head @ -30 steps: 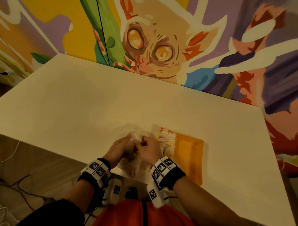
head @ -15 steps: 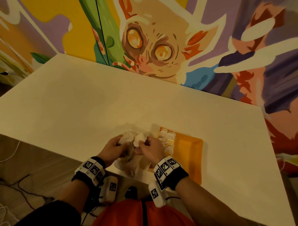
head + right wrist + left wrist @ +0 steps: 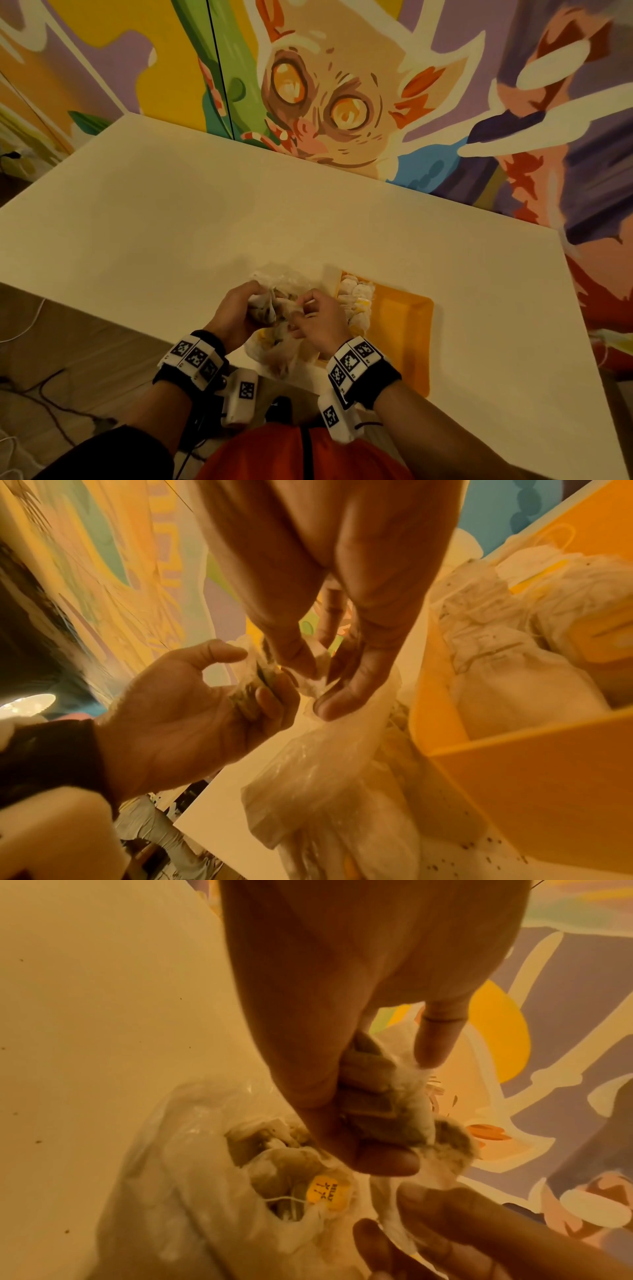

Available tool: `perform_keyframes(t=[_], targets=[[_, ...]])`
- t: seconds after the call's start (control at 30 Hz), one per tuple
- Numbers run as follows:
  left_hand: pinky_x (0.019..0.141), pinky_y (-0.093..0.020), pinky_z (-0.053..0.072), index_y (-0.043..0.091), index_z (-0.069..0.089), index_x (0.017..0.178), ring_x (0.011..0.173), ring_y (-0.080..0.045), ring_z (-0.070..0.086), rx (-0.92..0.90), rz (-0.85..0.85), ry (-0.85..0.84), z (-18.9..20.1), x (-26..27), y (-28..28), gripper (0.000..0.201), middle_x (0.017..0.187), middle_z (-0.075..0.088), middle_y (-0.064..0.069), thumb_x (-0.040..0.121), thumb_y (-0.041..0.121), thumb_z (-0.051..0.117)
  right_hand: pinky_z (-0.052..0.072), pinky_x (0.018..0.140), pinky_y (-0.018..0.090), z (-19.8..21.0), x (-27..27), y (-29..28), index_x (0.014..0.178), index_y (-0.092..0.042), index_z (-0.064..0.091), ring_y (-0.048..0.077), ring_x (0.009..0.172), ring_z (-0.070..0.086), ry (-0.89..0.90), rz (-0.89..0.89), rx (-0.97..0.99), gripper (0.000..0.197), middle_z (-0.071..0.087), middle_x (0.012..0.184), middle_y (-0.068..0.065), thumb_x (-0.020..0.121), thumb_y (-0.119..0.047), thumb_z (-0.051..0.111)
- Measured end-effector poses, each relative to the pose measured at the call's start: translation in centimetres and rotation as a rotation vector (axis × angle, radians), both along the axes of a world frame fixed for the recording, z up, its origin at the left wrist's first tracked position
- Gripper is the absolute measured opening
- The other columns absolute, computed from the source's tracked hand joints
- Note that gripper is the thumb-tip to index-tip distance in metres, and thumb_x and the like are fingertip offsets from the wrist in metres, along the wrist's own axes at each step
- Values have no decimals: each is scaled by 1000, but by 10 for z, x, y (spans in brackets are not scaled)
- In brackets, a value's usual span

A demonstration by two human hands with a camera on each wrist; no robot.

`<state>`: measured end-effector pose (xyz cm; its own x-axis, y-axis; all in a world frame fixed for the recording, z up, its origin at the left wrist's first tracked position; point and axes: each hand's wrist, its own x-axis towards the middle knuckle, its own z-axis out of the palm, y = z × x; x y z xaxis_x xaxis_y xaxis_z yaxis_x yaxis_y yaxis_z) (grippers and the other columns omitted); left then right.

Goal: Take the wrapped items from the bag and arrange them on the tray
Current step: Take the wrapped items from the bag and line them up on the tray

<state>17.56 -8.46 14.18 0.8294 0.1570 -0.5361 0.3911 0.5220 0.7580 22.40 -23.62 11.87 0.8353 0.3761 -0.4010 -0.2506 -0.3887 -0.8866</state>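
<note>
A clear plastic bag (image 3: 274, 346) lies at the table's near edge, with pale wrapped items and a yellow tag (image 3: 327, 1194) showing in its mouth. Just above the bag, my left hand (image 3: 256, 303) grips a small bundle of wrapped items (image 3: 380, 1096). My right hand (image 3: 303, 310) is close beside it and pinches a white wrapped item (image 3: 316, 666) that touches the bundle. The orange tray (image 3: 404, 329) sits right of the bag, and several wrapped items (image 3: 358, 298) line its left side.
The white table (image 3: 239, 219) stretches away to a painted mural wall (image 3: 325, 96). The tray's right half is bare orange. The table's near edge runs just under my wrists, with floor and cables (image 3: 51, 394) below on the left.
Both hands have risen slightly out of the bag's mouth. The left hand now grips a bundle and the right hand pinches a white item against it.
</note>
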Motion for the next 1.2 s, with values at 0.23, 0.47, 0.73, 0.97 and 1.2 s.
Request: perform_keyframes(t=[0.23, 0.47, 0.73, 0.97, 1.2], targets=[[53, -33, 45, 4, 63, 82, 61, -24, 55, 200, 6, 40, -8, 6, 4, 23, 74, 56, -14, 84, 24, 72, 61, 64, 42, 1, 2, -5, 93, -15, 65, 29, 68, 71, -15, -72, 65, 3, 68, 90, 11, 93, -14, 62], [45, -25, 40, 10, 68, 96, 52, -14, 50, 413, -223, -42, -6, 12, -3, 17, 65, 59, -4, 82, 16, 76, 58, 61, 30, 4, 9, -24, 96, -18, 72, 15, 64, 69, -160, 52, 13, 10, 71, 80, 1, 91, -15, 64], [46, -26, 39, 11, 72, 87, 56, -20, 47, 579, -369, -29, -6, 17, -16, 8, 61, 58, -2, 84, 18, 74, 57, 77, 34, -3, 17, -48, 90, -17, 73, 16, 81, 68, -254, -54, 34, 9, 71, 85, 0, 84, -23, 74], [45, -26, 39, 13, 69, 90, 55, -23, 49, 578, -407, -106, -2, 22, -31, 8, 62, 61, 0, 86, 19, 72, 54, 79, 24, -4, 16, -58, 100, -15, 73, 12, 87, 66, -239, -89, 71, 19, 71, 93, 1, 84, -25, 74], [47, -24, 32, 13, 63, 96, 55, -14, 41, 363, -338, -74, -3, 22, -59, 6, 72, 48, -5, 92, 17, 65, 51, 61, 21, -4, 12, -71, 88, -21, 70, 2, 67, 65, -160, -111, 142, 6, 70, 71, -11, 88, -16, 71]])
